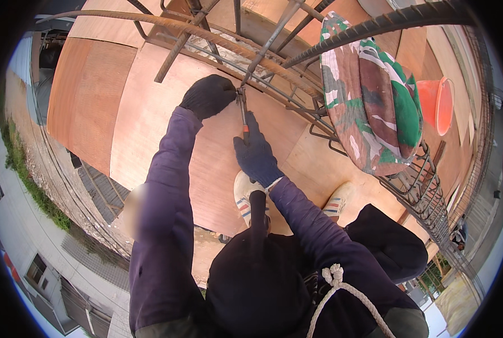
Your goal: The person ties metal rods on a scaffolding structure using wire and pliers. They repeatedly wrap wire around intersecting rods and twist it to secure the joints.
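My right hand (257, 152), in a dark blue knitted glove, grips pincers (243, 110) with a red-orange band on the handle. Their jaws point away from me and meet the steel bars at a crossing just beyond. Beside that crossing, my left hand (209, 97) wears a black glove. Its fingers are curled closed near the jaws, and what they hold, if anything, is hidden. A rusty ribbed reinforcing bar (206, 28) runs across above both hands, with thinner bars (268, 42) crossing under it.
Plywood sheets (167, 112) lie underfoot, with a drop past their left edge. A camouflage hat (369, 101) covers part of the bars at right; whether someone wears it is hidden. Beyond stands a red bucket (444, 107). A rebar cage (426, 186) runs down the right side.
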`<state>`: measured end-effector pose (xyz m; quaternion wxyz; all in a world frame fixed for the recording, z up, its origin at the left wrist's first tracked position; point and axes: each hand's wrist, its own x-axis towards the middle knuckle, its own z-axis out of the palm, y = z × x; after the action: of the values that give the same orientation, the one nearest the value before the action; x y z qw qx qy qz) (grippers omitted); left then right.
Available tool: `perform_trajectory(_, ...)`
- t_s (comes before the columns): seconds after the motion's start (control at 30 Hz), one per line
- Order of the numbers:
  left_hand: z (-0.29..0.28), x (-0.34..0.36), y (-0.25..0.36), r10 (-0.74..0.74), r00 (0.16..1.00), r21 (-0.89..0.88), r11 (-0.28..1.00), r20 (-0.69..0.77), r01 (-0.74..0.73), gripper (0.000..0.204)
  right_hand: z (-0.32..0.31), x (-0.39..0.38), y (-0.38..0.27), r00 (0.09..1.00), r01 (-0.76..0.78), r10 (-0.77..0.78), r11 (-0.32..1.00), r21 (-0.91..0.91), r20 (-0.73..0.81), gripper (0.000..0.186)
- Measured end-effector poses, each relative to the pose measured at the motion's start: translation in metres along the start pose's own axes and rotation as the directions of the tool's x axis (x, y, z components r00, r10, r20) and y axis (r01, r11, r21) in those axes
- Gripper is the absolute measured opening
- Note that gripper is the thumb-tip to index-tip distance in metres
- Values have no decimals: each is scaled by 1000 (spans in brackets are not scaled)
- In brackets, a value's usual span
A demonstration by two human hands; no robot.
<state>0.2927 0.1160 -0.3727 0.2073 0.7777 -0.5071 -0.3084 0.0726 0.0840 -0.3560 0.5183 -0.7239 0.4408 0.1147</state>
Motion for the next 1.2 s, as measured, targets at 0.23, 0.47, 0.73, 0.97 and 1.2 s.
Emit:
perform_trajectory(0.23, -23, 10, 30, -9, 995, 320, 946, -104, 42, 32, 5, -2, 2, 1000, -22, 22, 998, 59, 6, 79)
perform_trajectory(0.47, -19, 27, 28, 18, 995, 322, 945, 97, -49, 35, 12, -5, 4, 999, 30, -27, 995, 94, -28, 77)
perform_trajectory(0.73, -24, 26, 16, 67, 988, 148, 985, 141, -88, 51, 9, -28, -16, 997, -61, 47, 953, 297, 54, 76)
perform_trajectory(0.97, -16, 25, 6, 179, 966, 141, 968, 186, -207, 53, 23, -35, -18, 997, -67, 52, 938, 340, 53, 77)
perform_trajectory(1.2, -29, 36, 20, -108, 926, 61, 994, 362, 92, 58, 41, -31, -11, 1000, -24, 26, 930, 367, 0, 79)
